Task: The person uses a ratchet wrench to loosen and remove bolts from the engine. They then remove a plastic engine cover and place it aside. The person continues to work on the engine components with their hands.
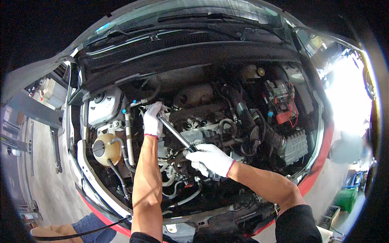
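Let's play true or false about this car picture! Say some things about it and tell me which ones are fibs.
1. The left hand and right hand both wear white gloves. True.
2. The right hand holds one end of a silver bar. True.
3. The left hand is far away from the bar. False: it is at the bar's other end.
4. A tan tank has a dark cap. True.
5. That tank is to the right of both hands. False: it is to their left.
6. Long sleeves reach all the way to the gloves. False: the forearms are bare.
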Available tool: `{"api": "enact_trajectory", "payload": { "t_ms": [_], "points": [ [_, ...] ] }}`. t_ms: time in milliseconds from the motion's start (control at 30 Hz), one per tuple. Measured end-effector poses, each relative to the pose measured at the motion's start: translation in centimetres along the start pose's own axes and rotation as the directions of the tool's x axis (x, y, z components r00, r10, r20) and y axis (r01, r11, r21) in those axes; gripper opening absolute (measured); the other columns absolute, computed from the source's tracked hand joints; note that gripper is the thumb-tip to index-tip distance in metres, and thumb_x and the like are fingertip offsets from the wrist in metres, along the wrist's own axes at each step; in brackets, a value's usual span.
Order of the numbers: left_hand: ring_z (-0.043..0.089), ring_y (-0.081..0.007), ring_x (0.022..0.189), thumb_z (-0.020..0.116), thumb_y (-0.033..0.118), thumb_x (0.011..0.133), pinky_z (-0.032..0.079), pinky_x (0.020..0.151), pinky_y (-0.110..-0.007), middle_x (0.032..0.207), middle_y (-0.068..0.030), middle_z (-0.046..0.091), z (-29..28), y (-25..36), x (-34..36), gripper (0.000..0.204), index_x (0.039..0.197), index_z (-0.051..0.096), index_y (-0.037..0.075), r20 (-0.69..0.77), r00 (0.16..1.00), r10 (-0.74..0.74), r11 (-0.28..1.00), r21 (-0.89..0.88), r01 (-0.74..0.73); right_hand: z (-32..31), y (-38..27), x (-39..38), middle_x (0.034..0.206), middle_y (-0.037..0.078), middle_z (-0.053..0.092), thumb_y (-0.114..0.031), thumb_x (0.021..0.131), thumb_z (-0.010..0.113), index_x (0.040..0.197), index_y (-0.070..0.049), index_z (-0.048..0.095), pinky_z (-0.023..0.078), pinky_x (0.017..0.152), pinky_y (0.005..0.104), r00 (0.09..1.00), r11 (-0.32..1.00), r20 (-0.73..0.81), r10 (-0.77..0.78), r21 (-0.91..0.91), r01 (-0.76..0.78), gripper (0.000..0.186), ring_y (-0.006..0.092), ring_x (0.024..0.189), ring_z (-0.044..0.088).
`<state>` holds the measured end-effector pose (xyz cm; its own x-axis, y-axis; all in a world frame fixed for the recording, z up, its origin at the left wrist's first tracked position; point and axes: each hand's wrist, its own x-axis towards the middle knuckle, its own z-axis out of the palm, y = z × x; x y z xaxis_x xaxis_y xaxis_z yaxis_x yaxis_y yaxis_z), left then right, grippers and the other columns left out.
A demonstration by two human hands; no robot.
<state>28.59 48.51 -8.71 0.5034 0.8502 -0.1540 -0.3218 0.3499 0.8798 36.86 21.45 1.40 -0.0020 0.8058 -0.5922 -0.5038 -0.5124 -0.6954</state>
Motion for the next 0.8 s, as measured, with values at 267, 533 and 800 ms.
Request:
{"api": "enact_trajectory", "payload": {
  "t_ms": [267,533,800],
  "points": [
    [0.053,-0.0176,0.055,0.06,0.021,0.102,0.049,0.058,-0.036,0.072,-0.0062,0.061,0.3,0.7,-0.2,0.023,0.094,0.067,0.001,0.093,0.995,-0.037,0.999,-0.019,0.039,0.2,-0.5,0.0,0.07,0.001,0.059,-0.021,0.101,0.065,0.099,-0.003,0.065,0.044,0.04,0.0268,1.0,0.999,-0.016,0.009,-0.034,-0.01,0.018,0.0085,0.046,0.05],
    [0.053,-0.0106,0.059,0.061,0.038,0.104,0.046,0.053,-0.027,0.086,-0.0028,0.067,4.9,4.9,0.7,0.035,0.095,0.071,0.006,0.014,0.992,0.129,0.978,0.165,-0.129,-5.3,-10.4,-1.2,0.096,0.027,0.071,-0.034,0.091,0.066,0.112,0.003,0.066,0.056,0.081,0.0475,0.895,0.152,0.036,-0.445,-0.982,0.115,0.043,0.0407,0.088,0.072],
    [0.072,-0.0224,0.093,0.067,0.025,0.1,0.058,0.075,-0.03,0.116,-0.0152,0.069,21.8,13.5,-12.7,0.035,0.129,0.063,0.006,0.688,0.524,0.502,0.092,0.56,-0.823,-3.5,-10.8,-15.2,0.086,0.027,0.068,-0.036,0.094,0.067,0.105,0.001,0.066,0.053,0.076,0.048,0.708,0.319,-0.09,-0.7,-0.927,0.197,0.038,0.0458,0.082,0.067]
  ]
}}
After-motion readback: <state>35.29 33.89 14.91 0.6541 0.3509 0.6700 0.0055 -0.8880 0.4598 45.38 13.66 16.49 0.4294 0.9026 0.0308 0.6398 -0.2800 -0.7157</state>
